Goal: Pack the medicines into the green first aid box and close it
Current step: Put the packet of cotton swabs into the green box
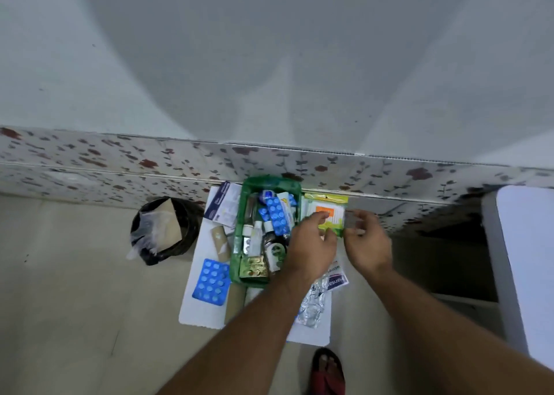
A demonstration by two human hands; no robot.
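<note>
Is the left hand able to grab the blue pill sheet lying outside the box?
Probably yes. The blue pill sheet lies uncovered left of the green box, and the left hand looks empty, though it must cross over the box.

Dim, soft focus, wide-angle edge warp

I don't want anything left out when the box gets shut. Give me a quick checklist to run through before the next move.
1. Green first aid box open: ok.
2. All medicines inside: not ok; blue blister pack and silver strips lie outside.
3. Right hand holding small strip: ok.
4. Left hand grip on green sachet: cannot tell.
5. Contents below rim: cannot tell.
</note>
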